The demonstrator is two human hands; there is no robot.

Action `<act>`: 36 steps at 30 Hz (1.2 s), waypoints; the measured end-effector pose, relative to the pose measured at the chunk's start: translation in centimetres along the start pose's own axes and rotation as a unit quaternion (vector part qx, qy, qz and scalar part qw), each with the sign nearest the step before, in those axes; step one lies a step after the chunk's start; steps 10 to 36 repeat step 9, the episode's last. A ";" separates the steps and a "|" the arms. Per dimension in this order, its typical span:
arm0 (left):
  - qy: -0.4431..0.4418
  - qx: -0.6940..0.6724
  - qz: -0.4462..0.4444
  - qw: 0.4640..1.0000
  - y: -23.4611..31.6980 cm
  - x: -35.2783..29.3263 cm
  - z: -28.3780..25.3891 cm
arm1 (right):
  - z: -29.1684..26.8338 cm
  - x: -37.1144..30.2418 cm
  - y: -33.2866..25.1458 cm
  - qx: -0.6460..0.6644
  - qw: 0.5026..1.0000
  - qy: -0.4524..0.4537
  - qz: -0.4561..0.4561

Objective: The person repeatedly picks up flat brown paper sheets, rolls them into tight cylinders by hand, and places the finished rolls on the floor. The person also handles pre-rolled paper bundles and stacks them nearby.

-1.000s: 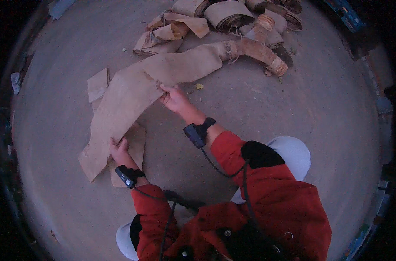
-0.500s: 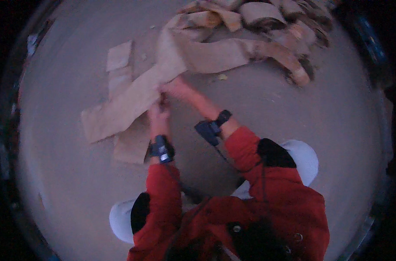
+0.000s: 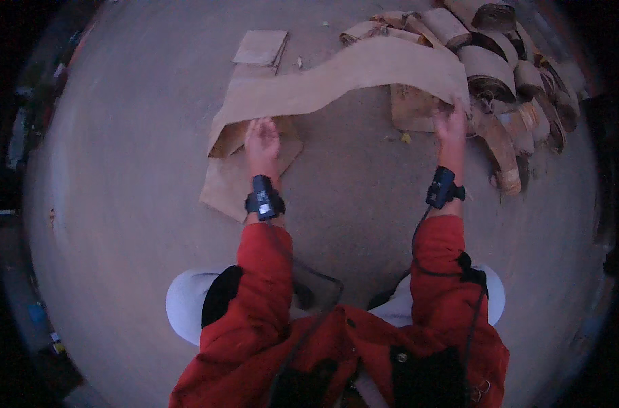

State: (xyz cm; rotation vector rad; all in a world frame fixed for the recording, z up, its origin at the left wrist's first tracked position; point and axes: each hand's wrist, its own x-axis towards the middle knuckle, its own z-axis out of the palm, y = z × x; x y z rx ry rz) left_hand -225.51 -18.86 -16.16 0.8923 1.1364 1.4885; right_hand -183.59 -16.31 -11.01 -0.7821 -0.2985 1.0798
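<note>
A long, wide tan strip [image 3: 336,78], like stiff paper or coarse cloth, arches above the ground from left to right. My left hand [image 3: 263,144] is at its near edge on the left, palm showing and fingers stretched out. At the right end, where the strip bends down, my right hand [image 3: 451,124] grips its near edge; the fingertips are blurred and partly hidden. Under the strip's left end lie more flat tan pieces [image 3: 238,187]. A small folded piece [image 3: 260,47] rests just beyond them.
A heap of rolled tan strips [image 3: 489,71] lies at the far right, with a curled strip [image 3: 498,153] at its near side. A small yellow scrap [image 3: 406,138] lies on the grey ground [image 3: 350,197]. Dark devices with cables [image 3: 263,197] are strapped to my wrists.
My hands have moved apart from close together, the right one going far to the right. The strip, which lay bent and folded, now spans between them. The view has shifted.
</note>
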 end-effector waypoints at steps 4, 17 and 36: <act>0.135 -0.289 -0.206 0.925 -0.7 3.6 2.6 | -0.3 -1.2 3.2 0.055 0.998 -0.042 -0.012; 0.225 -0.294 -0.245 0.896 -1.7 4.1 0.4 | -3.3 -2.2 0.7 0.108 0.994 0.017 0.019; 0.225 -0.294 -0.245 0.896 -1.7 4.1 0.4 | -3.3 -2.2 0.7 0.108 0.994 0.017 0.019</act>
